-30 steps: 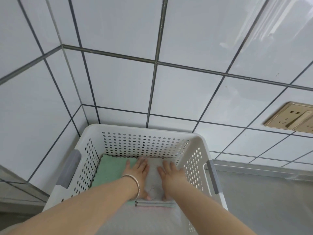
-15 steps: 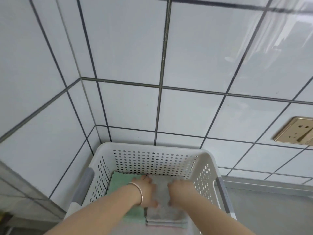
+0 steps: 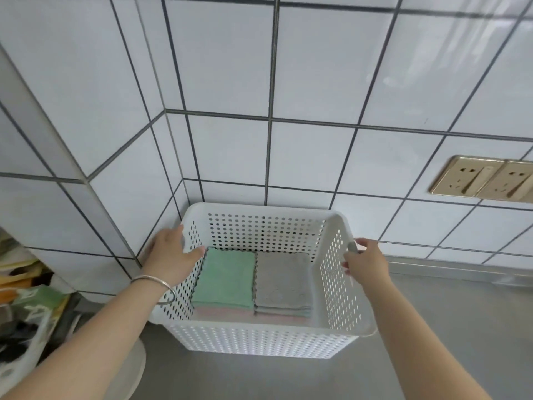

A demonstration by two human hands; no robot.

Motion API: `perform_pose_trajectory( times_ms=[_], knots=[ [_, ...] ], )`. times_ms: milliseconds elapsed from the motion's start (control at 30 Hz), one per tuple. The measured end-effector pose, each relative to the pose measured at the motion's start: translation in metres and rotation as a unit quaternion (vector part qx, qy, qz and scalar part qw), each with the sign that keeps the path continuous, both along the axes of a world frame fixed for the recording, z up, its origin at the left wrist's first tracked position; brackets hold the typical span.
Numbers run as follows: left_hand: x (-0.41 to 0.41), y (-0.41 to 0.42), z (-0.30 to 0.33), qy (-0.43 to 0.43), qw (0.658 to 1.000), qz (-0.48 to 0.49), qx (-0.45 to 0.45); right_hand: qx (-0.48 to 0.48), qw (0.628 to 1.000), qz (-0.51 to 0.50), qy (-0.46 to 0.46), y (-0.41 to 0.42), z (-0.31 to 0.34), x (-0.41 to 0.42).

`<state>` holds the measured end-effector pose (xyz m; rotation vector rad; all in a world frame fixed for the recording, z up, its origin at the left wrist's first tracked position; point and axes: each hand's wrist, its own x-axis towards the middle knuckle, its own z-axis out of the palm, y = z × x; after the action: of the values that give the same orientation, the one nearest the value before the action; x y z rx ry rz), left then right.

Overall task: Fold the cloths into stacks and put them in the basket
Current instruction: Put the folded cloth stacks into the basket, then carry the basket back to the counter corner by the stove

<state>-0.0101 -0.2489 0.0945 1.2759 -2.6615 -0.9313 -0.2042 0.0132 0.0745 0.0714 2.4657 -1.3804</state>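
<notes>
A white perforated basket [image 3: 259, 337] stands on the grey counter in the tiled corner. Inside it lie two folded stacks side by side: a green-topped stack [image 3: 225, 280] on the left with pink cloth beneath, and a grey-topped stack [image 3: 281, 281] on the right. My left hand [image 3: 170, 256] grips the basket's left side, thumb on the inside of the wall. My right hand [image 3: 364, 262] holds the right side, its fingers curled around the grey handle there.
Tiled walls close in behind and to the left of the basket. Gold wall sockets [image 3: 484, 180] sit at the right. Bags and clutter [image 3: 31, 316] lie low at the left, beside a white round object [image 3: 129, 370]. Grey counter [image 3: 447, 327] stretches right.
Both hands have lifted off the grey stack inside the basket and moved outward to its left and right sides. The view has pulled back, showing the whole basket.
</notes>
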Motion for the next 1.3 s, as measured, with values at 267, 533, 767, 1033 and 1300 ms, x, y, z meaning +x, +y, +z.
perform_pose_trajectory(
  times_ms=[267, 533, 767, 1033, 1300],
  knots=[
    [0.000, 0.011, 0.006, -0.040, 0.999, 0.022, 0.016, -0.029, 0.997, 0.037, -0.060, 0.013, -0.002, 0.001],
    [0.024, 0.045, 0.042, 0.076, 0.996, -0.016, 0.053, -0.060, 0.998, -0.005, -0.024, 0.085, 0.051, 0.040],
    [0.058, 0.067, 0.040, 0.137, 0.974, -0.123, 0.129, -0.099, 0.987, -0.115, -0.055, 0.149, 0.078, 0.131],
    [0.097, 0.056, 0.036, 0.131, 0.922, -0.314, 0.185, -0.141, 0.947, -0.290, -0.010, 0.162, 0.037, 0.302],
    [0.174, 0.094, 0.055, 0.085, 0.823, -0.519, 0.217, -0.119, 0.867, -0.484, -0.017, 0.159, 0.038, 0.515]
  ],
)
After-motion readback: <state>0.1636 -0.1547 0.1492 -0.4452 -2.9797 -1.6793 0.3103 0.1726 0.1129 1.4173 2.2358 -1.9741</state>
